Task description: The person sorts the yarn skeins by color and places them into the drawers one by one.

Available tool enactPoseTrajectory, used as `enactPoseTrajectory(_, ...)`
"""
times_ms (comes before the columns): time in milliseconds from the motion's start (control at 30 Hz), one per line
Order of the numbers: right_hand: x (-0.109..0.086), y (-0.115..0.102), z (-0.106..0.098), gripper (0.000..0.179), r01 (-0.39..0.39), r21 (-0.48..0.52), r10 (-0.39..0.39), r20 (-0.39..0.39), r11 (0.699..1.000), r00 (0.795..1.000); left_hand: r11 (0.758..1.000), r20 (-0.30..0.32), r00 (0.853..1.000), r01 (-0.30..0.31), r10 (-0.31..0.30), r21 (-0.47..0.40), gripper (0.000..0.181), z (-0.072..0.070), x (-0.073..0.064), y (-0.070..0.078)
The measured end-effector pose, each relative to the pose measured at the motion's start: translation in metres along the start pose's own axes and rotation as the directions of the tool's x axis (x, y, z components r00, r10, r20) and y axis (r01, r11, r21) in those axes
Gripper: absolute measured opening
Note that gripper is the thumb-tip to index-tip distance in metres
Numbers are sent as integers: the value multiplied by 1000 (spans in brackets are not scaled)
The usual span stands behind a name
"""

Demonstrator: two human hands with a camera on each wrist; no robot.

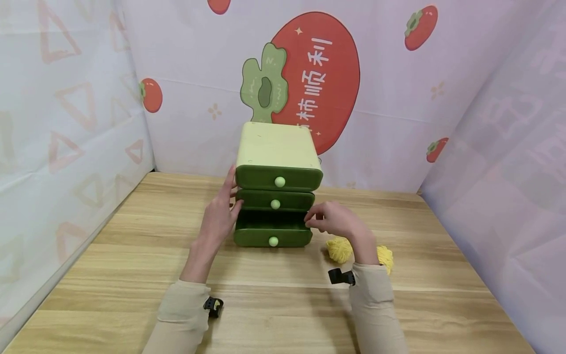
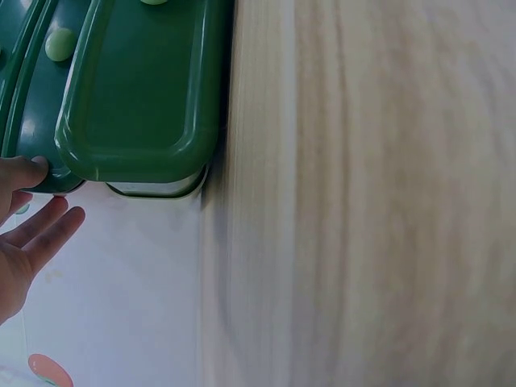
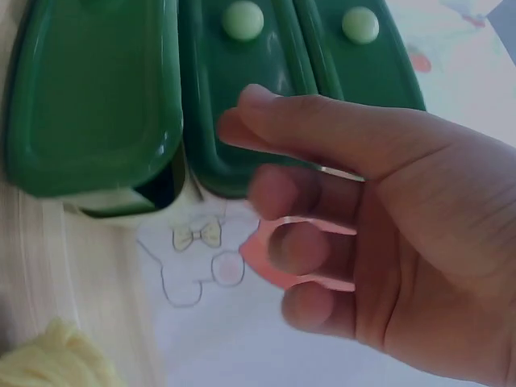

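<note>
A small cabinet [image 1: 278,145] with a pale yellow top and dark green drawers stands on the table. Its bottom drawer [image 1: 272,238] is pulled out, and the inside looks dark. The middle drawer [image 1: 256,199] and top drawer [image 1: 256,178] sit above it. My left hand [image 1: 218,216] steadies the cabinet's left side, its thumb against the edge of the middle drawer front and its other fingers extended along the side. By the right end of the drawers, my right hand [image 1: 336,220] hovers with fingers loosely bent and nothing between them.
Two yellow yarn balls lie right of the cabinet: one yarn ball [image 1: 339,250] near the bottom drawer, another yarn ball [image 1: 385,257] partly hidden behind the right forearm. Printed cloth [image 1: 190,132] hangs behind and on both sides of the wooden table [image 1: 274,295].
</note>
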State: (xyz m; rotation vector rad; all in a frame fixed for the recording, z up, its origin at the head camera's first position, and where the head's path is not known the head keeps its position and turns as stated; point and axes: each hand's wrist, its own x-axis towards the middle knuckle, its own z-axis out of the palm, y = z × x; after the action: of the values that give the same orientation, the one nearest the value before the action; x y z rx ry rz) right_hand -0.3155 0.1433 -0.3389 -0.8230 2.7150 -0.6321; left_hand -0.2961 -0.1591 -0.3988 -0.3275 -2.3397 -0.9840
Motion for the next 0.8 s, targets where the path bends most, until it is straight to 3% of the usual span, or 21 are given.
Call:
enactPoseTrajectory(533, -9, 46, 0, 36, -161, 156, 139, 144, 974, 980, 1000, 12, 1000, 16, -16, -17, 96, -2, 0, 0)
enactPoseTrajectory(800, -15, 68, 2, 42, -181, 160, 153, 171, 970, 973, 1000, 9, 1000, 13, -13, -9, 97, -1, 0, -1)
